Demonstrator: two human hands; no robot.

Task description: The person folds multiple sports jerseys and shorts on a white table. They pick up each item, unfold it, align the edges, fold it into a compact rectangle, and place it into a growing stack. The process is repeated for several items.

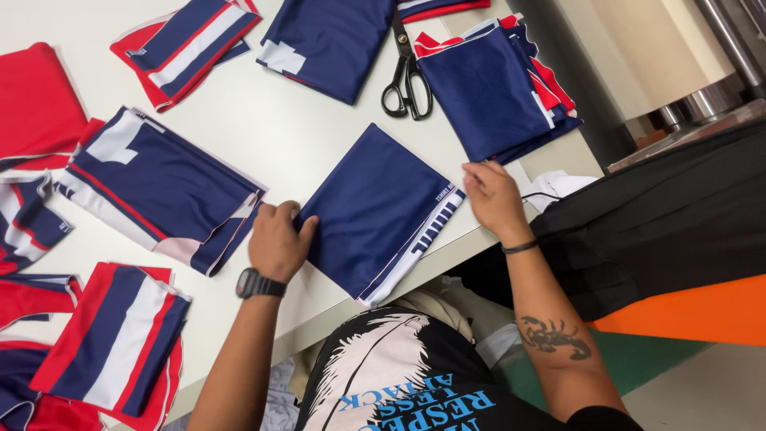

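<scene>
Navy folded cloth [375, 211] lies between my hands on the table [279, 128]. My left hand [277, 239] grips its left edge with curled fingers; my right hand [492, 198] presses its right corner, fingers together.

The person wears a black T-shirt [415, 375] with white feather print, a black wristwatch [257, 283], a thin dark bracelet [519, 248], and a scorpion tattoo [553, 335].

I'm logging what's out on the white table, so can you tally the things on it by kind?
Folded navy fabric piece under both hands: 1
Other fabric stacks in navy, red and white, counting those cut by the frame edge: about 9
Black scissors: 1
Total: about 11

The left hand and right hand both rest on the navy piece's edges.
</scene>
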